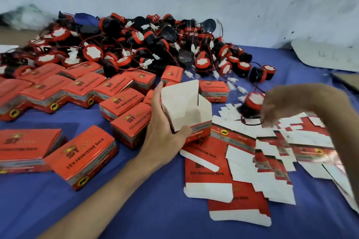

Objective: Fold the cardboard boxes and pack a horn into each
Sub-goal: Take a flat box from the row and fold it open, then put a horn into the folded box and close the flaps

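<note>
Fingers (156,99) and thumb of your left hand (163,136) are clamping the open cardboard box (186,106) upright above the blue cloth (136,209). Your right hand (275,106) is hovering, blurred, just beside a red-capped horn (252,101), its fingers drooping; whether they are gripping anything cannot be told.

**Boxes and Horns: Present Layout**

We see one open box (186,106), red outside and white inside, standing upright with its top flaps raised, gripped by the left hand (165,128). To its left lie closed boxes (124,103); to its right, flat blanks (233,161). Behind are heaped horns (136,40), black with red rims. A single horn (252,103) rests at the blanks' far edge.
</note>
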Available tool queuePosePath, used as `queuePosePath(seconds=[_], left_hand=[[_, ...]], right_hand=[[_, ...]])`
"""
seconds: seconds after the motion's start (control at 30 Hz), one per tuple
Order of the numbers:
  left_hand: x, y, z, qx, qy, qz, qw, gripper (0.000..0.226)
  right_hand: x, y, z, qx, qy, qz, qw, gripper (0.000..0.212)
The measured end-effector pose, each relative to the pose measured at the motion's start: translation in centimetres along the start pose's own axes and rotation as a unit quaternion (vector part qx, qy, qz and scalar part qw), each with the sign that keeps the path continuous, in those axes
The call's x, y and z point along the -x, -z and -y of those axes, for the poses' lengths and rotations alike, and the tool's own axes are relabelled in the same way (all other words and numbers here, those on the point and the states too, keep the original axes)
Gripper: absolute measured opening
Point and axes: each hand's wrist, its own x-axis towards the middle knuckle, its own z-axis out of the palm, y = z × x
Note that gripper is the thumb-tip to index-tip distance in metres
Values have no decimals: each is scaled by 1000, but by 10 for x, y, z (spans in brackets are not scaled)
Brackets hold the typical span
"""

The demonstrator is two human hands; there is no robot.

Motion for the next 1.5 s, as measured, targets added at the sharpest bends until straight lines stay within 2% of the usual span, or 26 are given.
queuePosePath(seconds=[0.03,0.13,0.27,0.33,0.4,0.43,0.47,0.57,0.6,0.63,0.73,0.8,0.83,0.87,0.9,1.0,1.07,1.17,1.23,1.27,1.33,1.4,1.43,1.5], left_hand=[[0,0,-1,-2,-9,-3,1000,101],[1,1,-2,11,-32,-4,999,92],[2,-1,-1,24,-48,-19,998,81],[2,-3,3,13,-58,-25,998,76],[1,-4,8,-5,-77,-32,997,73],[0,-3,9,-13,-87,-37,995,73],[0,-3,11,-23,-98,-42,994,71],[-2,-3,13,-75,-122,-43,989,46],[-2,-3,14,-93,-125,-37,987,39],[-2,-3,15,-106,-124,-29,986,33],[-2,-2,15,-118,-97,-7,988,27],[-1,-1,14,-108,-89,-6,990,30],[-1,-1,14,-102,-85,-6,991,32],[-1,-1,14,-99,-82,-6,992,34],[-1,-1,14,-100,-79,-7,992,37],[-1,-1,13,-101,-65,-4,993,41],[-1,-2,12,-97,-60,2,993,42],[-1,-1,10,-85,-58,5,995,40],[-2,0,10,-75,-57,-1,996,41],[-2,0,11,-71,-54,-5,996,43],[-2,0,11,-68,-50,-8,996,45],[-2,-1,11,-67,-47,-6,997,45],[-2,-1,11,-68,-47,-5,997,44],[-3,-1,11,-70,-48,-5,996,44]], right_hand=[[9,4,-1,-28,-13,-3,1000,26],[-6,6,6,-41,-57,-109,992,56],[-50,-21,34,-11,-137,-98,986,75],[-57,-33,33,-43,-160,-189,968,76],[-53,-38,17,-113,-191,-331,917,74],[-49,-41,7,-112,-222,-369,896,77],[-45,-43,-5,-106,-255,-353,894,82],[-34,-54,-24,-87,-259,-151,950,101],[-34,-58,-25,-80,-245,-124,958,101],[-35,-62,-24,-78,-230,-131,961,96],[-42,-74,-19,-50,-166,-243,954,59],[-44,-82,-12,-153,-47,-372,914,35],[-44,-86,-6,-218,16,-414,884,33],[-43,-87,0,-257,49,-425,867,41],[-44,-89,5,-268,44,-411,870,51],[-50,-91,18,-198,-95,-350,911,79],[-52,-87,25,-182,-133,-359,906,78],[-56,-84,29,-218,-108,-399,884,60],[-54,-84,27,-303,-65,-446,840,51],[-53,-83,24,-383,-33,-466,797,49],[-43,-80,17,-579,64,-460,670,50],[-35,-78,13,-702,154,-417,557,52],[-34,-77,16,-742,185,-392,512,45],[-34,-75,26,-792,196,-363,449,19]])
